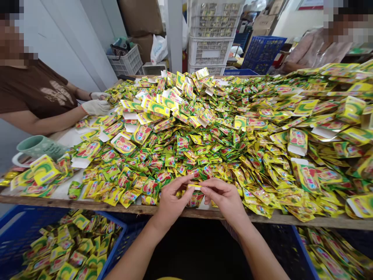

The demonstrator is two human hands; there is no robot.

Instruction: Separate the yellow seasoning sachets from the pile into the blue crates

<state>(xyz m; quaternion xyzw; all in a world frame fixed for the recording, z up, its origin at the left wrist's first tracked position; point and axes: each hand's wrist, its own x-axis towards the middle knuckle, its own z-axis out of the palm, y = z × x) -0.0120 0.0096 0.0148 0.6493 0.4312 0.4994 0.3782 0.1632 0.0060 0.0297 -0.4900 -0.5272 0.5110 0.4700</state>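
Both my hands are at the front edge of the wooden table (87,205), over a large heap of yellow and green foil sachets (186,132). My left hand (175,196) and my right hand (224,198) pinch a small yellow-and-white sachet piece (194,187) between their fingertips. Its printed face is mostly hidden by my fingers. Just below my hands, more sachets lie against the table edge. Loose white card pieces are scattered among the heap.
A co-worker's white-gloved hands (95,107) work at the left side of the heap, near a pale green mug (37,147). Blue crates holding sachets stand below the table at left (116,223) and right (304,252). Stacked white crates (208,50) stand behind the table; another person (317,50) sits back right.
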